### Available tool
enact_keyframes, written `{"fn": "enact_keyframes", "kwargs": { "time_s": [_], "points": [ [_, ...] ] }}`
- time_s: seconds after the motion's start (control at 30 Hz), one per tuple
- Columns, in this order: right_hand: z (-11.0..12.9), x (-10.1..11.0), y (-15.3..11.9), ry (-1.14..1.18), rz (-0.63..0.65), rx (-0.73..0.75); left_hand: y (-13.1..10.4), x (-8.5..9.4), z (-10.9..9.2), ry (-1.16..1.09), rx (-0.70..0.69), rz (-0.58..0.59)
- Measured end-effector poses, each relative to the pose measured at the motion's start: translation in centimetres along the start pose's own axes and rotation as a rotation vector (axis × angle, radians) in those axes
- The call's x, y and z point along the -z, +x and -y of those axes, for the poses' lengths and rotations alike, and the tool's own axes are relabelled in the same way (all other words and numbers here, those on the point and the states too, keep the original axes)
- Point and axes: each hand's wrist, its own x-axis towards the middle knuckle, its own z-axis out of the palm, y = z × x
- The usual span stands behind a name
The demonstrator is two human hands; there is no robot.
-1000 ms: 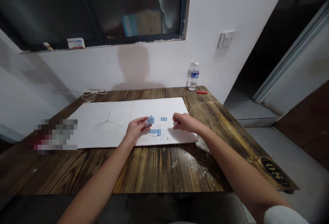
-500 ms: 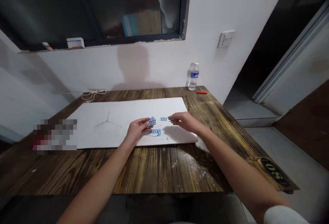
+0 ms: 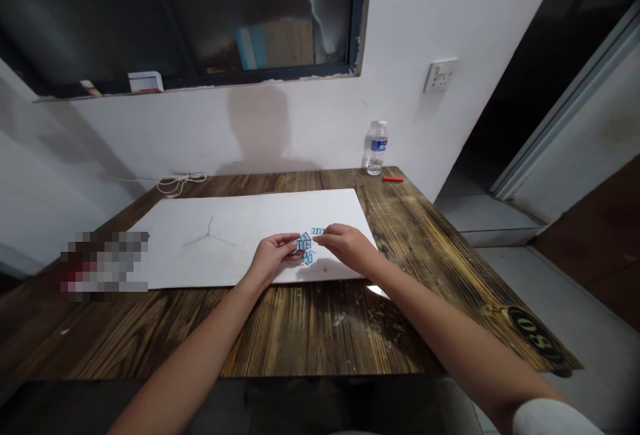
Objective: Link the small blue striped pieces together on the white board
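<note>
My left hand (image 3: 267, 256) is closed on a cluster of small blue-edged pieces (image 3: 303, 242), held between thumb and fingers above a white board (image 3: 260, 212). My right hand (image 3: 347, 246) is closed in a pinch just to the right of that cluster, its fingertips almost touching it. Whatever sits in the pinch is too small to make out. A short row of similar blue-edged pieces (image 3: 317, 230) lies on the board behind the right fingertips. Another blue-edged piece (image 3: 309, 259) shows on the board below the cluster, partly covered by the left hand.
The board lies on a dark wooden table (image 3: 310, 335). Thin dark lines (image 3: 209, 234) form a branching shape on it. At the back are a water bottle (image 3: 377, 155), a red stick-like object (image 3: 393, 180) and a coiled cable (image 3: 177, 182). A blurred patch covers the left end.
My right hand has moved left, from beside the row of pieces to the cluster in my left hand. The left hand has shifted slightly right and down.
</note>
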Motion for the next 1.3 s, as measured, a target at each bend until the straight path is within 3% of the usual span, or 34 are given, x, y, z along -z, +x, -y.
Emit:
{"fn": "enact_keyframes", "kwargs": {
  "time_s": [0.2, 0.37, 0.77, 0.93, 1.1, 1.3],
  "points": [
    [1.5, -0.7, -0.1, -0.173, -0.038, 0.113, -0.3, -0.6, 0.6, 0.010, 0.028, 0.071],
    [2.0, -1.5, -0.2, -0.300, 0.006, 0.131, -0.7, -0.8, 0.6, 0.027, -0.012, 0.127],
    [2.6, -1.5, 0.1, -0.319, 0.084, 0.107, -0.7, -0.7, 0.4, -0.077, -0.043, 0.153],
    [2.6, -1.1, 0.2, -0.218, 0.089, 0.032, -0.6, -0.7, 0.1, -0.057, -0.065, 0.104],
    [1.6, -1.1, 0.1, -0.102, 0.026, -0.100, -0.1, -0.1, -0.2, -0.038, -0.110, -0.041],
    [0.7, -1.4, -0.3, -0.061, 0.254, -0.096, 0.4, 0.6, -0.3, -0.059, -0.123, -0.153]
  ]
}}
